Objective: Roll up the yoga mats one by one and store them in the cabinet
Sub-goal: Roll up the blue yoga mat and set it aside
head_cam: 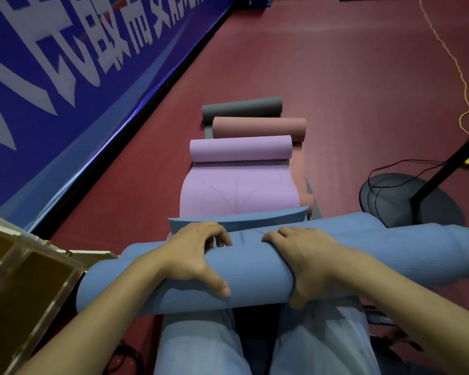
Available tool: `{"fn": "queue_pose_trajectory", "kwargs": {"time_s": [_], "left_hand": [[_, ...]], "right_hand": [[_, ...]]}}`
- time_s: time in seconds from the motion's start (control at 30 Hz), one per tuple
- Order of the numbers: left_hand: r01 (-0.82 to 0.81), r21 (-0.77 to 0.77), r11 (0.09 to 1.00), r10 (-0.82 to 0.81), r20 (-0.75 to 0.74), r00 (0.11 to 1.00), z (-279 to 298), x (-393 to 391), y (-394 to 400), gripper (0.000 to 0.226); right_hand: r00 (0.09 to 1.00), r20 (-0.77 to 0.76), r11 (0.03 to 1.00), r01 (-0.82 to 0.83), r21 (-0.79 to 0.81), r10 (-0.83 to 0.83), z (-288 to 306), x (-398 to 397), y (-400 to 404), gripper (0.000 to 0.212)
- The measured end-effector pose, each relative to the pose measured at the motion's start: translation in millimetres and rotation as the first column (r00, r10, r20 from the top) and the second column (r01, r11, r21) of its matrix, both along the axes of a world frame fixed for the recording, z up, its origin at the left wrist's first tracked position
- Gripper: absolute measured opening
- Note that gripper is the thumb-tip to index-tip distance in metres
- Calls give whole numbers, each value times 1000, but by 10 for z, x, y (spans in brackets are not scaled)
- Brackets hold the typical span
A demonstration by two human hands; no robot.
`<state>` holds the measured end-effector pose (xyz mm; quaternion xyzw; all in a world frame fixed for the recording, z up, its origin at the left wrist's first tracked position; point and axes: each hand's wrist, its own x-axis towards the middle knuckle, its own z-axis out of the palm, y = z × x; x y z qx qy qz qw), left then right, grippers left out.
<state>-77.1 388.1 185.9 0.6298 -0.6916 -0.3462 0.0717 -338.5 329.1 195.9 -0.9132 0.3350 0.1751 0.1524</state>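
Observation:
A thick blue yoga mat roll (255, 277) lies across my knees, with a short flap of it (238, 222) still flat on the floor ahead. My left hand (198, 255) grips the roll from above, fingers curled over its far side and thumb on the near side. My right hand (306, 261) grips it the same way further right. Beyond lies a purple mat (238, 190), partly rolled from its far end. Behind it sit a pink roll (259, 127) and a grey roll (241, 106). The wooden cabinet (25, 280) stands at my lower left.
A blue banner with white characters (65, 63) runs along the left. A black round stand base with a pole (406, 201) and black cables sits at the right. A yellow cord (463, 87) trails over the red floor (336, 77).

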Motion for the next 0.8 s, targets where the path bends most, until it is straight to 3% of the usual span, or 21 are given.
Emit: {"fn": "queue_pose_trajectory", "kwargs": {"time_s": [0.1,0.2,0.3,0.43,0.5,0.63,0.8], "left_hand": [[47,-65,997,-35,170,985,112,25,95,83],[150,-35,988,-122,415,902,140,-124,215,106],[162,1,987,-134,562,816,45,-339,254,108],[164,-34,986,-110,608,786,-17,-358,202,101],[180,-63,982,-104,616,781,-39,-350,205,97],[137,-88,987,-68,542,838,-80,-354,205,97],[100,-78,992,-44,530,847,-93,-420,244,123]], "right_hand": [[999,-33,993,40,113,-37,26,72,-167,101],[998,-48,989,48,142,-41,12,130,-237,100],[998,-42,991,52,125,-47,26,166,-177,94],[999,-39,984,-40,-176,34,-59,232,128,92],[999,-24,967,-41,-250,36,-105,241,212,83],[999,-37,991,-23,-134,18,3,229,59,77],[995,-92,999,40,16,-38,52,308,-210,89]]}}
